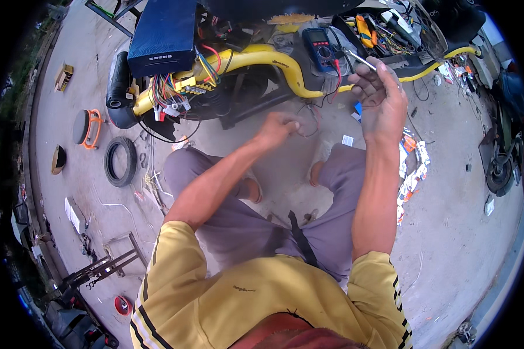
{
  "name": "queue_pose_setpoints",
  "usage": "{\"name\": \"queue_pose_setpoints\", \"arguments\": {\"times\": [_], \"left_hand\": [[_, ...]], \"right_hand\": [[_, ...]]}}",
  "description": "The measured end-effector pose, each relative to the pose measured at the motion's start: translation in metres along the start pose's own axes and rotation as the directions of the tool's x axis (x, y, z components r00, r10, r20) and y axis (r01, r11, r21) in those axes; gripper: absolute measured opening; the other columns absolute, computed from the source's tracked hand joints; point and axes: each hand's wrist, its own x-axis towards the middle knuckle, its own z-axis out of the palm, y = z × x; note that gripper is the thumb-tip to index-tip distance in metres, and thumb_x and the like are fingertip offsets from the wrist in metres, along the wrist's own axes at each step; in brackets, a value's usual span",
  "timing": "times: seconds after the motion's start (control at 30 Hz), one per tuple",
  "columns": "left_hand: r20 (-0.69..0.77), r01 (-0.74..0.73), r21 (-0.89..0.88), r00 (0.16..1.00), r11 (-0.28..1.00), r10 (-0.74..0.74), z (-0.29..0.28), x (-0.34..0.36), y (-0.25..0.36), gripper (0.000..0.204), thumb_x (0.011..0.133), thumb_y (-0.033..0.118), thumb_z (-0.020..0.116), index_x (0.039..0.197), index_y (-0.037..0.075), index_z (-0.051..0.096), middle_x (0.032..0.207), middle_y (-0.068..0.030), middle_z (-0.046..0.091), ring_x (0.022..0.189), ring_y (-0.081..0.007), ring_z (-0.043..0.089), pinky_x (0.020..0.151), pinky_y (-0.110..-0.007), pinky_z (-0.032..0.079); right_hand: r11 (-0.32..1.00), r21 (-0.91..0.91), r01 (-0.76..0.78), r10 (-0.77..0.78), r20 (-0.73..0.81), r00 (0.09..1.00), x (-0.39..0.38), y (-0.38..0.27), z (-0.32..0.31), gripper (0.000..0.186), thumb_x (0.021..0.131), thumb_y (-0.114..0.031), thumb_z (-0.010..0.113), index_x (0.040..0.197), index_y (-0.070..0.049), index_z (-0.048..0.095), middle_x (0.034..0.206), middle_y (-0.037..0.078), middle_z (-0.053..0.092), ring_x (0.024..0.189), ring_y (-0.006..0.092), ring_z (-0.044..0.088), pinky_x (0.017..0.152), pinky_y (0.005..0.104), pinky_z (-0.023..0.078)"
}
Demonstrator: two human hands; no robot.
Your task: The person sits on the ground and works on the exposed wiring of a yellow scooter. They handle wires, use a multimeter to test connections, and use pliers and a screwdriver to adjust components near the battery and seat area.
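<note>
My right hand (384,99) is raised beside a yellow-framed vehicle. Thumb and fingers pinch a slim silver metal tool (362,60), its far end pointing toward a digital multimeter (319,47). Below the yellow frame tube (294,72), my left hand (278,129) is closed, fingertips together; whatever it may hold is too small to make out. Close to its fingertips hang thin red and dark test leads (317,119), which run up toward the multimeter. Farther left, a bundle of coloured wires with connectors (172,96) spills over the frame.
A blue box (162,38) rests on the vehicle above the wires. Tools and loose wires fill a tray (390,32) at the far right. A tyre (120,161), an orange-rimmed round part (89,129) and a metal frame (119,256) lie left; scattered packets (412,166) lie right.
</note>
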Motion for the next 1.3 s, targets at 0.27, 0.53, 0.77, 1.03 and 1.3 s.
{"name": "queue_pose_setpoints", "arguments": {"times": [0.27,0.53,0.77,1.03,1.3], "left_hand": [[0.018,-0.021,0.31,1.0,0.951,0.017,0.013,0.038,-0.079,0.022,0.093,0.011,0.068,0.11,-0.003,0.068,0.096,-0.0087,0.074,0.088,-0.0155,0.068,0.078,-0.031,0.052],[-0.149,0.126,0.529,0.987,0.839,-0.054,0.005,0.046,-0.132,0.018,0.084,0.016,0.077,0.092,0.001,0.074,0.081,-0.0102,0.069,0.074,-0.02,0.065,0.071,-0.035,0.051],[-0.392,0.476,0.011,0.811,0.879,-0.435,0.008,0.055,-0.226,0.013,0.082,0.012,0.076,0.089,0.001,0.073,0.077,-0.0095,0.068,0.064,-0.019,0.062,0.057,-0.032,0.05],[-0.426,0.527,0.378,0.829,0.761,-0.363,-0.023,0.071,-0.32,0.014,0.084,0.016,0.07,0.083,0.002,0.069,0.074,-0.0091,0.067,0.059,-0.0196,0.059,0.055,-0.036,0.049],[-0.428,0.38,0.0,0.836,0.925,-0.343,0.002,0.09,-0.287,0.009,0.085,0.01,0.071,0.088,0.001,0.071,0.079,-0.0084,0.068,0.064,-0.0195,0.061,0.056,-0.036,0.049]], "right_hand": [[0.908,0.396,0.134,-0.009,-0.303,0.953,0.006,-0.018,-0.054,0.032,0.098,-0.01,0.056,0.129,-0.002,0.057,0.118,0.012,0.069,0.104,0.0212,0.066,0.084,0.0329,0.05],[0.926,0.365,0.093,-0.013,-0.215,0.976,0.01,-0.014,-0.066,0.037,0.098,-0.011,0.056,0.134,0.0,0.057,0.125,0.012,0.065,0.11,0.0222,0.064,0.099,0.0394,0.045],[0.913,0.405,0.051,0.026,-0.181,0.983,0.011,-0.013,-0.07,0.035,0.102,-0.017,0.057,0.131,0.002,0.058,0.122,0.012,0.065,0.107,0.0225,0.064,0.097,0.0402,0.046],[0.969,0.248,-0.014,0.043,-0.114,0.992,0.007,-0.019,-0.076,0.04,0.103,-0.016,0.057,0.138,0.003,0.052,0.119,0.014,0.067,0.105,0.0219,0.065,0.094,0.0418,0.048],[0.958,0.278,0.068,-0.016,-0.185,0.983,0.017,-0.015,-0.073,0.042,0.102,-0.018,0.057,0.139,0.001,0.05,0.112,0.01,0.064,0.101,0.019,0.062,0.089,0.0383,0.048]]}}
